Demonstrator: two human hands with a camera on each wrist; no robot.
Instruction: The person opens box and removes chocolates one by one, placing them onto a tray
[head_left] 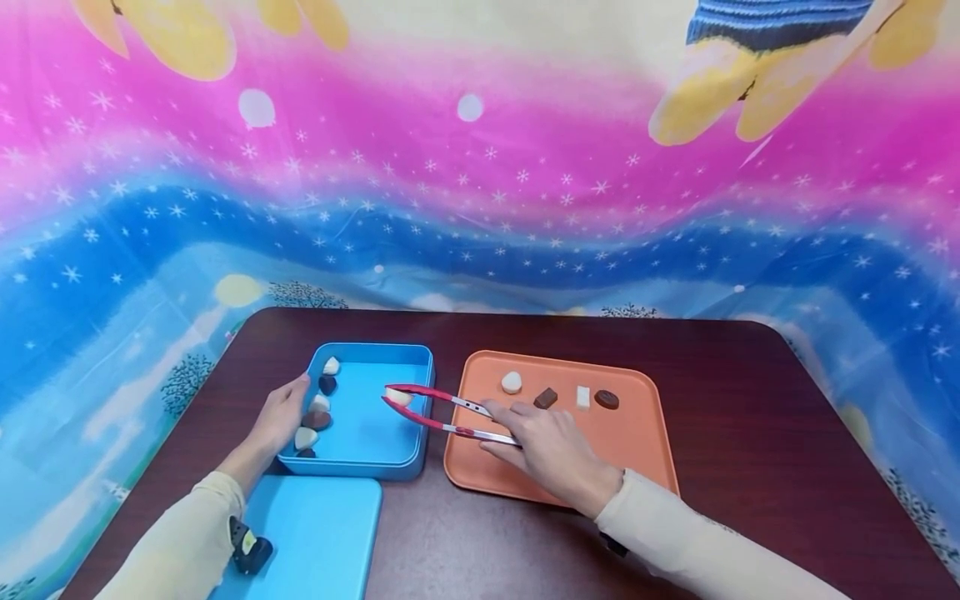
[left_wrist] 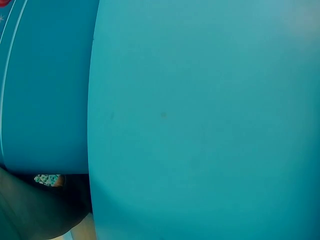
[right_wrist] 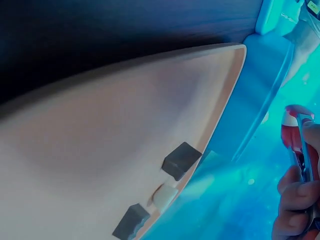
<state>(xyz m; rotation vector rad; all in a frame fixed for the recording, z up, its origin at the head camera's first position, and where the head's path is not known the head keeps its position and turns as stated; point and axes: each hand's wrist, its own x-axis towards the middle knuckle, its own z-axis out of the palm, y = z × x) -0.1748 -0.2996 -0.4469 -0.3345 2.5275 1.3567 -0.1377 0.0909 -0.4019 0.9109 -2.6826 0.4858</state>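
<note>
My right hand (head_left: pixel 555 450) grips a pair of tongs (head_left: pixel 468 406) with metal arms and red ends. Between the red ends is a cream-coloured chocolate piece (head_left: pixel 397 397), above the right side of a blue box (head_left: pixel 375 469). Against the left wall of that box rests my left hand (head_left: pixel 279 417), its visible fingers lying fairly straight along the outside. Inside, white and brown chocolate pieces (head_left: pixel 317 420) form a column down the left side. Only a dark part of the left hand (left_wrist: pixel 40 210) shows in the left wrist view.
An orange tray (head_left: pixel 615 450) stands right of the box, carrying several pieces in a row, including a white drop (head_left: pixel 512 382) and a dark oval (head_left: pixel 607 399). A blue lid (head_left: pixel 322 533) lies in front of the box on the dark table (head_left: pixel 750 467). Behind hangs a patterned curtain (head_left: pixel 480 183).
</note>
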